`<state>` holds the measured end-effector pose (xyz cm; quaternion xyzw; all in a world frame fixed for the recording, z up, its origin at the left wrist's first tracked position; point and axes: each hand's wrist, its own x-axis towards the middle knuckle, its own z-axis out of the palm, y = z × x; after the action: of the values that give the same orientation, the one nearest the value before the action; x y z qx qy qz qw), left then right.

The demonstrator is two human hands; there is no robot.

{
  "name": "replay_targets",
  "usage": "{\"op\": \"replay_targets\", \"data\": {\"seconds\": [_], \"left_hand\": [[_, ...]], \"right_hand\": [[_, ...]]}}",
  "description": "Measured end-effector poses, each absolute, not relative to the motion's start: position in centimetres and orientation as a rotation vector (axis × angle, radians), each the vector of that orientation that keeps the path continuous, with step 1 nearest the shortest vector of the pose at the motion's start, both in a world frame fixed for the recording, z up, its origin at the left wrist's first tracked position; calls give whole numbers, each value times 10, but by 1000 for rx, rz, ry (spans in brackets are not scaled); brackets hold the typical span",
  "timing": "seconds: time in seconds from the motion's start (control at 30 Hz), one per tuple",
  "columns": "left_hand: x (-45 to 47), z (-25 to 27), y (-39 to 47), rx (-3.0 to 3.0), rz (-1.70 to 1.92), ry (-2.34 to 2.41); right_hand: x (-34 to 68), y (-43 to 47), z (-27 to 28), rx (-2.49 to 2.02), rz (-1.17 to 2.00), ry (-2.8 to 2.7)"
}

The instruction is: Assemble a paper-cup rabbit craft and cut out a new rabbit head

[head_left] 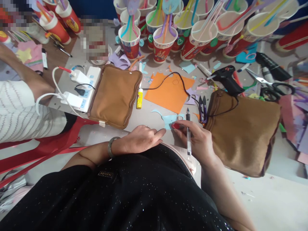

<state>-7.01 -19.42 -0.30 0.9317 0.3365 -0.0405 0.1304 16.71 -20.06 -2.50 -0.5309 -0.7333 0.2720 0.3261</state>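
Note:
My left hand (145,139), with a ring and a bangle at the wrist, hovers by the table's front edge in front of my body. Its index finger and thumb point right, slightly apart, and nothing shows between them. A clear gel pen (188,136) with a dark tip end lies across the fingers of my right hand (201,139), pointing away from me. Those fingertips also pinch a small red piece (176,125), its kind unclear. Just beyond both hands lie light-blue paper scraps (167,120). An orange paper sheet (168,91) rests farther back.
Brown zippered pouches (115,96) flank the work area. A white power strip (92,81) adjoins the left one. Purple thread snips (202,109), a black glue gun (227,78), scissors (271,85) and a yellow glue stick (139,98) lie around. Decorated paper cups (165,48) line the back. Another person's arm (31,73) is left.

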Motion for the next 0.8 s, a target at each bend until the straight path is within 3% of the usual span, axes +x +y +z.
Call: {"op": "replay_targets", "data": {"seconds": [0.8], "left_hand": [[-56,2,-187,2736,-159,978]], "right_hand": [[168,-200,-32,-1360,684,-1946]]}}
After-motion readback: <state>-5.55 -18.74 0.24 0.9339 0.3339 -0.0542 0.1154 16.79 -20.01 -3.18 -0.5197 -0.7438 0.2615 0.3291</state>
